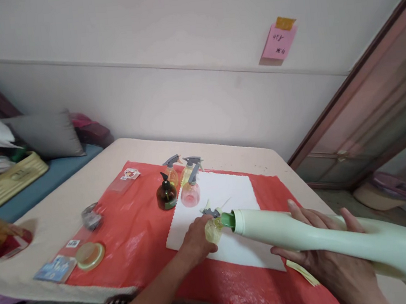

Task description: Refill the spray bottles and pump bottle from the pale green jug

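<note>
- Closest to the camera is a long, pale green plastic container (306,233) with a round mouth. It lies tilted from the lower right edge of the frame to near the middle, with its mouth pointing left.
- Across the top is a big, smooth white wall (120,25).
- Below it is a wide table with a cream cloth cover (246,153).
- Spread on the table is a shiny red plastic sheet (131,227).
- On the red, around the middle, lies a white sheet with wavy edges (228,188).
- At the lower right, the right hand (333,266) is part open, its fingers bent around the pale green container to hold it up.
- Just below the middle, the left hand (197,239) is curled around a small, clear, round bottle with something pale yellow in it (213,231). This bottle is over the white sheet, next to the container's mouth. Something shiny and green (227,219) shows between them; I can't tell if it is liquid.
- At the left edge is a see-through orange jar with a red label (1,236).
- At the upper right, a pink paper note (278,42) is stuck to the wall.
- At the lower left are a flat blue packet (55,269) and a round, pale yellow tub (90,255), side by side.
- Near the middle, close together, are a dark brown round pump bottle (166,197) and three grey-topped spray bottles (190,193), tinted pink, yellow and orange.
</note>
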Demonstrator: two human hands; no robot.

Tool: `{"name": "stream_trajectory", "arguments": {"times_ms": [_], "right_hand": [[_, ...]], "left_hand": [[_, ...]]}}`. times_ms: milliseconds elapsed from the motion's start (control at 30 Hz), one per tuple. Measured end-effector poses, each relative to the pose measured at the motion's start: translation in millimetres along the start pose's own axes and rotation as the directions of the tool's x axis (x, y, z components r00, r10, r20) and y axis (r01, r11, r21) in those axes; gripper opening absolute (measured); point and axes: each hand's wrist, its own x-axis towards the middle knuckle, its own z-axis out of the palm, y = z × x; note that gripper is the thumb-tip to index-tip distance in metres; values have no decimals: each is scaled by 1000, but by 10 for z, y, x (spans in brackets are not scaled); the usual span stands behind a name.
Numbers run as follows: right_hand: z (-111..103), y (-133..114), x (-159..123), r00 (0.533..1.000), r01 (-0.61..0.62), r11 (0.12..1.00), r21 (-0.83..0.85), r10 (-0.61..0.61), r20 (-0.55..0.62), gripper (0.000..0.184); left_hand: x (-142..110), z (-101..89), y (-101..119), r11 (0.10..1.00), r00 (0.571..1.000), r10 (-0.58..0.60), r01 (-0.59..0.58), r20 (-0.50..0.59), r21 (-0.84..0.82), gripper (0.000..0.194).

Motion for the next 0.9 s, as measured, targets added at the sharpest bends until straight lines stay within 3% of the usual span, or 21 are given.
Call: {"name": "stream_trajectory", "arguments": {"times_ms": [633,900], "right_hand": [[-10,3,9,1000,17,1000,-17,-17,1,96],[-61,-23,37,998,-34,999,11,34,44,93]], "left_hand": [[8,16,12,999,999,-38,38,-6,-19,80],[16,22,-36,999,1000,-5,4,-11,-32,83]]}}
